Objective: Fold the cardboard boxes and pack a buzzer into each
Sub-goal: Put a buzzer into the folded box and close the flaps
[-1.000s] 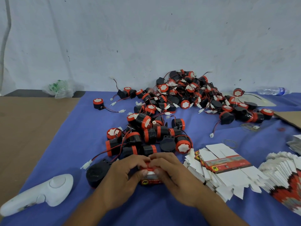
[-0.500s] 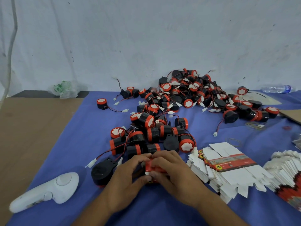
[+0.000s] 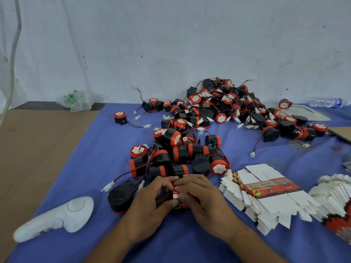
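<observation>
A small red and white cardboard box (image 3: pixel 177 194) sits between both hands at the near middle of the blue cloth. My left hand (image 3: pixel 152 205) grips its left side and my right hand (image 3: pixel 201 202) pinches its top flap. Most of the box is hidden by fingers. A black buzzer (image 3: pixel 121 196) with red and black wires lies just left of my left hand. Many black and red buzzers (image 3: pixel 190 145) are heaped behind the hands. A stack of flat unfolded boxes (image 3: pixel 266 192) lies to the right.
A white handheld controller (image 3: pixel 57 219) lies at the near left. A second fan of flat boxes (image 3: pixel 334 198) is at the far right. Rubber bands (image 3: pixel 275 163) lie on the blue cloth (image 3: pixel 91 149). A plastic bottle (image 3: pixel 324 102) and a crumpled bag (image 3: pixel 77 99) sit by the wall.
Both hands have stayed around the box and their fingers have shifted on its top flap. The view has tilted slightly, so everything sits a little lower and more to the right.
</observation>
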`<state>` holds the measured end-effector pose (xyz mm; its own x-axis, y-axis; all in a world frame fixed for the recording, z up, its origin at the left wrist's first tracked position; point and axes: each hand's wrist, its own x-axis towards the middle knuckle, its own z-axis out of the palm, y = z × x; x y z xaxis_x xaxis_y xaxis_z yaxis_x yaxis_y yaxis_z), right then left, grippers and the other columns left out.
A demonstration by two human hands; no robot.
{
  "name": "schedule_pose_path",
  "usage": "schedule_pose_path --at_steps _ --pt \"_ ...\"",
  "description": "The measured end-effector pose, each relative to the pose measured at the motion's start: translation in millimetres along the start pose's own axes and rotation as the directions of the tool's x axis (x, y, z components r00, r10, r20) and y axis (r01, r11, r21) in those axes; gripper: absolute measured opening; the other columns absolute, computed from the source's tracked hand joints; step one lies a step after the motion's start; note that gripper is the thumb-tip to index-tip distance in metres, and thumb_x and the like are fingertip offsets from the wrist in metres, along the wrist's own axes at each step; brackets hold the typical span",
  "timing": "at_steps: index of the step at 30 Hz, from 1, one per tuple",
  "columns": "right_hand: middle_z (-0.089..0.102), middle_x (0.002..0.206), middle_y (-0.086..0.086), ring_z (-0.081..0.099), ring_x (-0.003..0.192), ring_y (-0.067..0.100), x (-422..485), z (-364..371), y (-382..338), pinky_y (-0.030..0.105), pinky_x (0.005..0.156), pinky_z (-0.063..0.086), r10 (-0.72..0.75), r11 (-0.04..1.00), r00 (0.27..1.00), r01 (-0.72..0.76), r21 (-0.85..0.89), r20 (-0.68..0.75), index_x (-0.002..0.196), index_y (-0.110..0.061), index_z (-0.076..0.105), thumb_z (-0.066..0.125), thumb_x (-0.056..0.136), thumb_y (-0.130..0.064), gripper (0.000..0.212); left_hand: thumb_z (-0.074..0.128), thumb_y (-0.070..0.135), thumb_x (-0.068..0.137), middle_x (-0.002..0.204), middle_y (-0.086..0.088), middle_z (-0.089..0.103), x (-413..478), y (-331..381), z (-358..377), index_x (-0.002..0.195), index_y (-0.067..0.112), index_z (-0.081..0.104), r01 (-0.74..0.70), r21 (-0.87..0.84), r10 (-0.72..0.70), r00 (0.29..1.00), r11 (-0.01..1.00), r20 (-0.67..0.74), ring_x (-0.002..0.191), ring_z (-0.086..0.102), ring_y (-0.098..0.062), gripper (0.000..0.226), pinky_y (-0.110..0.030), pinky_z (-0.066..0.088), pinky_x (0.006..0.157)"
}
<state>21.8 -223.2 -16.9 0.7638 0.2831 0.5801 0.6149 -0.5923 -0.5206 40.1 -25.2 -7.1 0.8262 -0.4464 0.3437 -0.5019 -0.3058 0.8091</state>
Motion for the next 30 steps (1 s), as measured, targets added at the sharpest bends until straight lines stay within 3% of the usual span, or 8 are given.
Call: schedule_pose_path --at_steps 5,10,16,21,25,30 --pt "0.064 0.119 -0.018 0.054 0.120 0.007 0 1 -1 0.029 0.098 0.049 -0.014 1.000 1.000 0.014 -0.006 -0.028 0.109 -0.020 0.070 0.050 0.104 -0.032 0.023 0.072 0.007 0.087 0.126 0.030 0.057 -1 1 2 0.096 0.023 0.058 0.036 -0.050 -0.037 0.999 0.998 -0.021 0.121 0.053 0.009 0.023 -0.006 0.044 0.090" --pt "0.064 0.117 -0.019 0.056 0.119 0.008 0 2 0 0.029 0.098 0.049 0.015 1.000 0.999 -0.014 0.015 -0.044 0.108 -0.021 0.069 0.054 0.102 -0.027 0.017 0.072 0.004 0.086 0.127 0.022 0.062 -2 2 4 0.084 0.017 0.060 0.027 -0.057 -0.030 0.998 0.998 -0.049 0.122 0.052 0.008 0.017 -0.007 0.045 0.089" --pt "0.063 0.121 -0.015 0.052 0.123 0.010 0 -1 -2 0.031 0.102 0.046 -0.001 1.000 1.000 0.001 0.031 0.008 0.106 -0.017 0.071 0.055 0.103 -0.027 0.019 0.075 0.007 0.083 0.127 0.026 0.061 -1 2 3 0.086 0.019 0.071 0.002 -0.112 -0.008 0.999 0.994 -0.051 0.121 0.055 0.004 0.013 -0.009 0.044 0.092" --pt "0.064 0.126 -0.014 0.041 0.137 0.010 0 -8 -6 0.036 0.120 0.025 -0.067 0.975 0.996 0.076 -0.207 0.053 0.106 -0.020 0.071 0.053 0.103 -0.031 0.022 0.073 0.027 0.081 0.126 0.020 0.063 0 3 1 0.086 0.027 0.076 -0.038 -0.103 0.031 0.997 0.994 -0.070 0.119 0.059 -0.004 0.005 -0.017 0.047 0.096" --pt "0.070 0.119 -0.004 0.063 0.114 0.015 2 -10 -6 0.053 0.108 0.044 -0.114 0.935 0.992 0.128 -0.332 0.062 0.104 -0.016 0.073 0.071 0.092 -0.018 0.013 0.071 0.026 0.084 0.124 0.017 0.064 1 4 2 0.087 0.026 0.075 -0.019 -0.137 0.010 0.998 0.990 -0.066 0.117 0.061 -0.006 0.005 -0.019 0.050 0.094" --pt "0.070 0.114 -0.001 0.067 0.106 0.019 3 -3 -6 0.059 0.097 0.051 -0.094 0.901 0.994 0.108 -0.420 0.054 0.097 -0.015 0.070 0.082 0.078 -0.005 0.025 0.069 0.024 0.089 0.118 0.020 0.063 4 9 5 0.087 0.025 0.069 -0.020 -0.064 0.014 0.996 0.998 -0.091 0.112 0.060 -0.004 0.002 -0.015 0.049 0.090"
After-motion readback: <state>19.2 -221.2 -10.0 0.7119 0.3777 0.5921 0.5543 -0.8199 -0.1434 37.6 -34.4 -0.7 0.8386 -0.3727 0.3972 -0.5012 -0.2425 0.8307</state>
